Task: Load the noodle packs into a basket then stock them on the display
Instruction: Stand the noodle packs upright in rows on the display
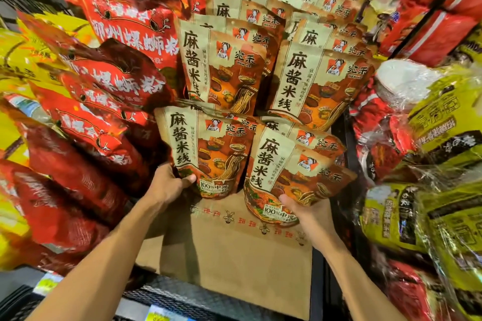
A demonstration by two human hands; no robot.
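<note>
Stocking looks well along: left hand (167, 185) & right hand (310, 216), apart, each grip a tan noodle pack (206, 151) (289, 180) by its bottom on the cardboard shelf liner (234, 263), w/ full rows behind; basket not in view.

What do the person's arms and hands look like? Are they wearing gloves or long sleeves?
No gloves and no long sleeves. Both forearms are bare all the way down to the bottom edge of the picture, so no sleeve shows at all. The left hand and the right hand are bare too. No watch, bracelet or ring shows on either wrist or on the fingers that can be seen.
</note>
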